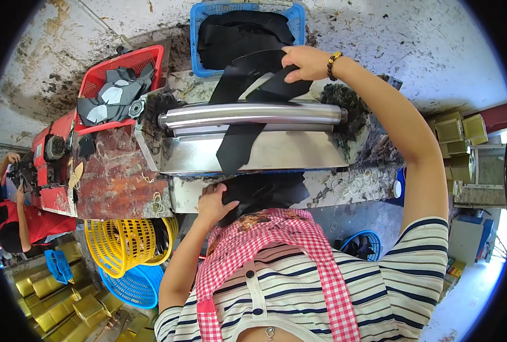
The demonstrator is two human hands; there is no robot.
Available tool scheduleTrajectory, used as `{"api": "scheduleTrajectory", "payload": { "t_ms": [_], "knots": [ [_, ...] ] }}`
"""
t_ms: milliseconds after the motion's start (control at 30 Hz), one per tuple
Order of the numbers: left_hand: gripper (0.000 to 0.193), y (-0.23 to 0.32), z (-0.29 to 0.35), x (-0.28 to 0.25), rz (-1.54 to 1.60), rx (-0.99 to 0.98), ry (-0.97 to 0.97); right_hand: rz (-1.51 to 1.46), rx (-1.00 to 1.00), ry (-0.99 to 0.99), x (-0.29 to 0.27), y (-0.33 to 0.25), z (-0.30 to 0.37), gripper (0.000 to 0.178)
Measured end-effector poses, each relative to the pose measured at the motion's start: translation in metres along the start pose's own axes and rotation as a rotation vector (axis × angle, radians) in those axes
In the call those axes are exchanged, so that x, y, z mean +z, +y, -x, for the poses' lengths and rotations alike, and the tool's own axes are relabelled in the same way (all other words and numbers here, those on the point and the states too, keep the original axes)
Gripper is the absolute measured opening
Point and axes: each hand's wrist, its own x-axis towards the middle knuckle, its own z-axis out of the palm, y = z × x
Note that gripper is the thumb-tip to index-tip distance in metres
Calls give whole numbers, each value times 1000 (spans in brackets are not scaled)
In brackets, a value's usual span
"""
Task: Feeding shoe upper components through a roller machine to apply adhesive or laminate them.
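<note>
At the far side of the metal roller (253,115), my right hand (307,64) is closed on a black cut sheet piece (250,65), its fingers pinching the right end. The piece looks thin and bent, with a pale gap between its strips. Another black piece (239,149) lies on the sloped metal plate (193,153) on the near side, its upper end under the roller. Close to my apron, my left hand (212,204) grips the left edge of a stack of black cut pieces (270,191). Some of its fingers are hidden.
Beyond the roller stands a blue basket (195,40) of black pieces. A red basket (156,65) of grey pieces sits left. Rubber bands (353,183) lie at right. Yellow (114,242) and blue baskets (129,288) stand lower left; a person (23,222) works far left.
</note>
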Motion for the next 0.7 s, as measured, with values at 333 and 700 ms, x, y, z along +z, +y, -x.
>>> {"api": "scheduleTrajectory", "payload": {
  "t_ms": [333, 700],
  "knots": [
    [47, 32, 0, 7, -37, 537, 16, -2, 94, 122, -35, -10, 6, 28],
    [22, 28, 8, -87, 433, 357, -470, 132, -58, 178, -5, -8, 13, 48]
  ]
}}
